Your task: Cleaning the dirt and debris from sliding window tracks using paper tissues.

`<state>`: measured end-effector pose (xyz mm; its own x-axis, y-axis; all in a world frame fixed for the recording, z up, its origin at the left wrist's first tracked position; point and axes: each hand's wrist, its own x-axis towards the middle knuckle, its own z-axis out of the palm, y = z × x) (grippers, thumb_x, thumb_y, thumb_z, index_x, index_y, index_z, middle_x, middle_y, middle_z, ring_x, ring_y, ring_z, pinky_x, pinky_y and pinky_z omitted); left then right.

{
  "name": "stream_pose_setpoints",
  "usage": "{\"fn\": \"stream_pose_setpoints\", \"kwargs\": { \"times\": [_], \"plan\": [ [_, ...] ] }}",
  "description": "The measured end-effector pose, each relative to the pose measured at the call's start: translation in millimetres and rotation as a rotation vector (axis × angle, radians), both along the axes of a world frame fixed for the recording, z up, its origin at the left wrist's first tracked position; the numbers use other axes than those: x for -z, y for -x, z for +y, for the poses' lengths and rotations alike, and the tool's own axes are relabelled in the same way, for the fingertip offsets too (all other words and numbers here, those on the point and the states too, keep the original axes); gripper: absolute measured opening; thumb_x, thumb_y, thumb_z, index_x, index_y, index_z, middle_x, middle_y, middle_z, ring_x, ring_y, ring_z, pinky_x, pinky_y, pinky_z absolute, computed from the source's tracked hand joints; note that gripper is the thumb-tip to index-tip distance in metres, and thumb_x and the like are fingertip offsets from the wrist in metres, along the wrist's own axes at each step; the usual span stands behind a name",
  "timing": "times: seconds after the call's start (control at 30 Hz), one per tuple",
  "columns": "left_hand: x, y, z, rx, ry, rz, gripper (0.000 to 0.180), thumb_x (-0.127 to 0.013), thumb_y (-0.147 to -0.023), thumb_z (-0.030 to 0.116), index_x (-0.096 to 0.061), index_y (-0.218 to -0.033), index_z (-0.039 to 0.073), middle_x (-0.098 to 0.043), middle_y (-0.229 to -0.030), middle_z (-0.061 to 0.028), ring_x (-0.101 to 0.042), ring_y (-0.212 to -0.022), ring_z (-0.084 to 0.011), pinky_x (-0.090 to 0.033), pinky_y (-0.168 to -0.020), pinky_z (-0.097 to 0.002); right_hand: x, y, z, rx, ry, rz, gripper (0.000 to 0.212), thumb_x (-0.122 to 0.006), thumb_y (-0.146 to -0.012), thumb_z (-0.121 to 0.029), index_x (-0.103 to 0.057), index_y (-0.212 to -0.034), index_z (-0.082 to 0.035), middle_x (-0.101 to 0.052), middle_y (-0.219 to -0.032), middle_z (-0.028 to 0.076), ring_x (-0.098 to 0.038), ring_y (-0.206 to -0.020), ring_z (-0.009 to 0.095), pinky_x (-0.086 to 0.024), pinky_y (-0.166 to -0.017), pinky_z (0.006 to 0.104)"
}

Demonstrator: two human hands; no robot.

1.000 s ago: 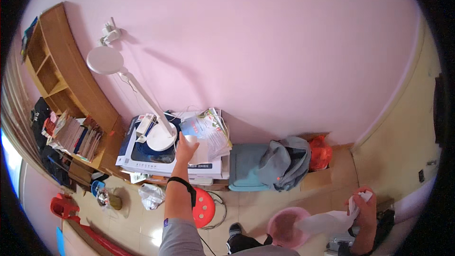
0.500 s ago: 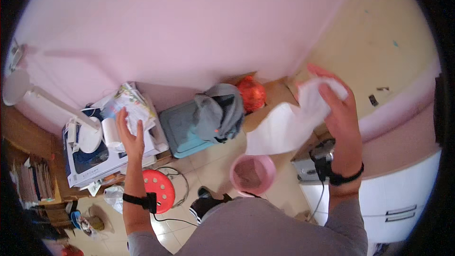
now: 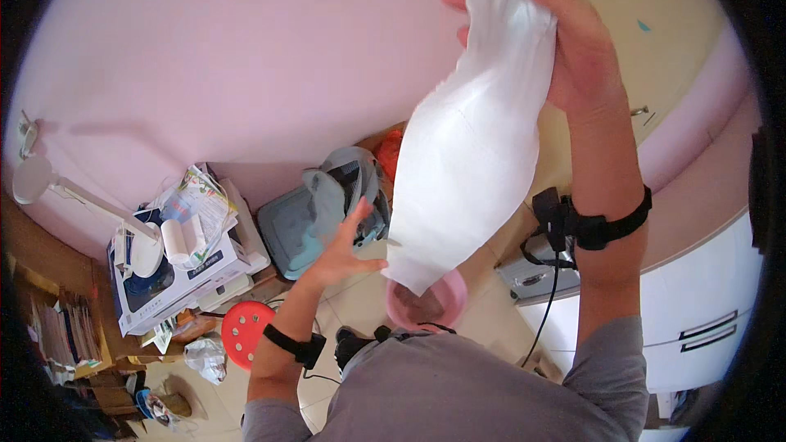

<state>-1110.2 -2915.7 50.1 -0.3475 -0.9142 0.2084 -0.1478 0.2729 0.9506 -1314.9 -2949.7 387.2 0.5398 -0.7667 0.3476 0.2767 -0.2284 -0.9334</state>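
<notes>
The sheet of white paper (image 3: 471, 164) hangs from the top of the frame down past its middle, narrow and crumpled above, wide and smooth below, with a blunt lower corner. Its top end is cut off by the upper edge of the frame. The right hand (image 3: 573, 41), at upper right, pinches the paper between thumb and fingers; the fingers are partly hidden behind the sheet and partly cut off. The left hand (image 3: 337, 252), left of the paper's lower end, is spread, thumb apart from the fingers. Its thumb tip lines up with the paper's edge, but whether they touch I cannot tell.

Below the sheet, the pink basin (image 3: 460, 299) has its upper rim partly covered by the paper's corner, and its contents are hard to make out. Behind the left hand is a grey bag (image 3: 348, 172) on a blue-grey bin (image 3: 278, 233); a red plastic bag (image 3: 388, 152) is half hidden by the sheet. Floor tiles (image 3: 348, 304) show between the basin and the red stool (image 3: 244, 334) at lower left, whose edge the left forearm overlaps. Further left, a printed box (image 3: 192, 290) carries a white lamp (image 3: 149, 254) and a white roll (image 3: 173, 242). At right, a white cabinet (image 3: 671, 303) bends toward the dark rim.
</notes>
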Motion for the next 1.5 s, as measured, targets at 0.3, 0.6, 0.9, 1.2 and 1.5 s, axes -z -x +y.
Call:
{"fn": "stream_pose_setpoints", "kwargs": {
  "times": [0.3, 0.6, 0.9, 1.2, 1.5],
  "plan": [
    [-4.8, 88.9, -5.0, 0.120, -0.226, 0.173, 0.066, -0.077, -0.071, 0.016, -0.044, -0.126, 0.002, -0.054, -0.115, -0.0074, -0.048, -0.110, -0.0157, -0.037, -0.096, -0.0308, -20.0, 50.3, -14.9, -0.555, 0.212, -0.285, 0.042, -0.045, -0.095, -0.024, -0.038, -0.131, -0.003, -0.047, -0.124, 0.015, -0.053, -0.116, 0.026, -0.055, -0.082, 0.0357],
    [8.3, 137.3, -16.3, -0.010, -0.027, 0.178, 0.047, -0.076, -0.074, 0.018, -0.050, -0.110, 0.003, -0.055, -0.092, -0.0032, -0.052, -0.089, -0.0138, -0.041, -0.082, -0.0285, 15.2, 125.9, 58.0, 0.168, 0.461, 0.051, 0.056, -0.053, -0.090, -0.033, -0.036, -0.134, -0.003, -0.057, -0.115, 0.016, -0.060, -0.099, 0.024, -0.056, -0.075, 0.0320],
    [-42.4, 176.8, 14.0, 0.503, -0.168, 0.048, 0.051, -0.073, -0.077, 0.017, -0.052, -0.121, 0.002, -0.056, -0.118, -0.0096, -0.051, -0.111, -0.0184, -0.038, -0.097, -0.0340, 5.3, 162.5, 41.0, -0.517, 0.197, -0.182, 0.059, -0.053, -0.089, -0.032, -0.030, -0.138, -0.008, -0.023, -0.149, 0.014, -0.041, -0.127, 0.035, -0.054, -0.083, 0.0316],
    [-43.4, 225.6, 12.5, 0.429, -0.221, -0.028, 0.029, -0.065, -0.081, 0.010, -0.056, -0.107, 0.006, -0.059, -0.096, -0.0041, -0.056, -0.095, -0.0157, -0.044, -0.084, -0.0298, 34.1, 170.1, 160.2, 0.293, 0.356, -0.339, 0.044, -0.043, -0.097, -0.018, -0.030, -0.138, -0.007, -0.057, -0.080, 0.003, -0.063, -0.076, 0.023, -0.055, -0.072, 0.0389],
    [-82.9, 221.2, -55.6, 0.074, -0.074, 0.398, 0.015, -0.058, -0.086, 0.004, -0.053, -0.099, 0.006, -0.060, -0.091, -0.0013, -0.057, -0.084, -0.0091, -0.047, -0.073, -0.0232, 148.5, 221.6, 194.4, -0.412, 0.537, 0.590, 0.065, -0.066, -0.082, -0.021, -0.036, -0.136, 0.002, -0.039, -0.138, 0.020, -0.049, -0.119, 0.025, -0.040, -0.099, 0.0334]
  ]
}}
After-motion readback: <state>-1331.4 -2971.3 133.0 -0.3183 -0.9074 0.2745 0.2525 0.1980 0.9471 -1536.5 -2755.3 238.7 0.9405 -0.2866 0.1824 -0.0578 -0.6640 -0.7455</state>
